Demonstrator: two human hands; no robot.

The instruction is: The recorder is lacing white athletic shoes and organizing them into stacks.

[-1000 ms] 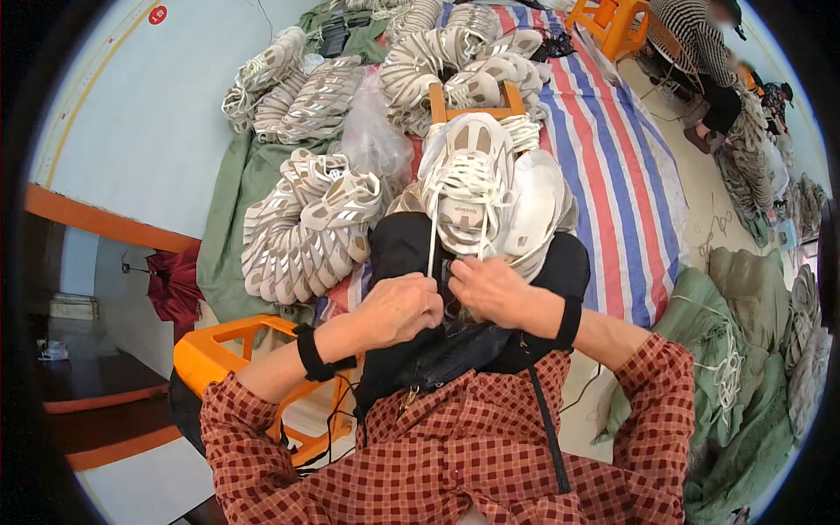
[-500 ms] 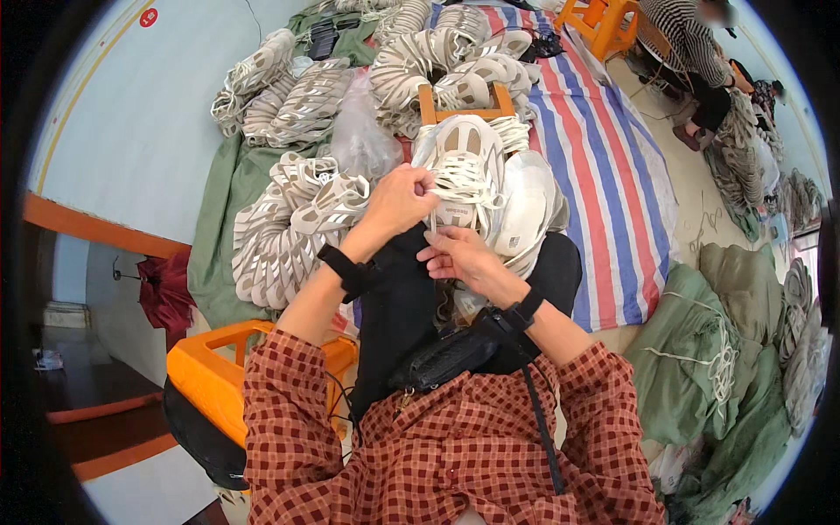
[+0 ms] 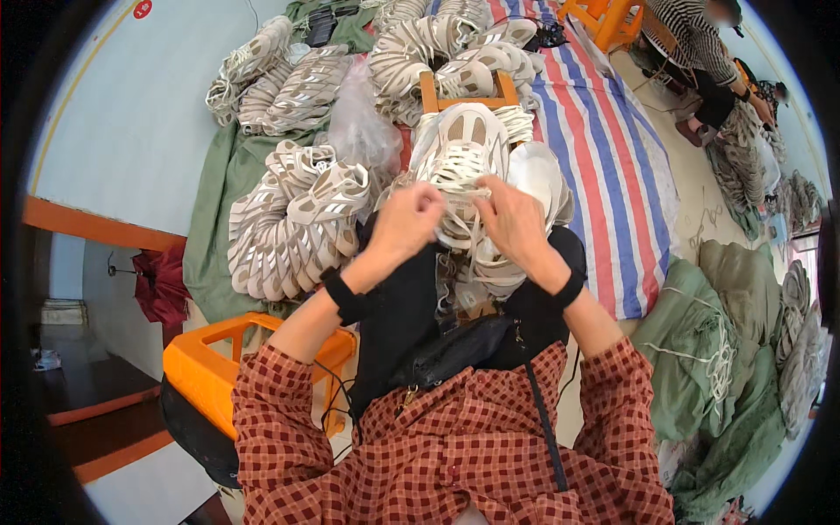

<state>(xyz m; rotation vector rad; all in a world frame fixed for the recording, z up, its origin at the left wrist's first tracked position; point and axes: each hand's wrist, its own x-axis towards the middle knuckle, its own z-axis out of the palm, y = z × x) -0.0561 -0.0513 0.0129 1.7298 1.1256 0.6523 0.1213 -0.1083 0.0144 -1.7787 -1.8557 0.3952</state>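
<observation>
A beige and white sneaker (image 3: 462, 131) stands before me between my knees, toe pointing away, with cream shoelaces (image 3: 457, 166) across its tongue. At its left side my left hand (image 3: 407, 221) is closed in a pinch at a shoelace end, its fingertips blurred. My right hand (image 3: 514, 219) pinches a shoelace between thumb and forefinger over the shoe's collar. Loose lace hangs below the fingers. Against the sneaker's right side rests another pale shoe (image 3: 535, 175), partly covered by my right hand. Behind the sneaker, more laces hang at a wooden frame (image 3: 506, 90).
Curved rows of sneakers (image 3: 280, 249) lie to the left, more (image 3: 420, 52) at the back. A plastic bag (image 3: 359, 114) sits between them. Striped sheeting (image 3: 604, 175) spreads right, beside green sacks (image 3: 678, 350). An orange stool (image 3: 206, 359) stands left. Another person (image 3: 696, 44) sits far right.
My right hand has risen from below the shoe's heel to its right side at the laces. My left hand has drawn back slightly toward me and down.
</observation>
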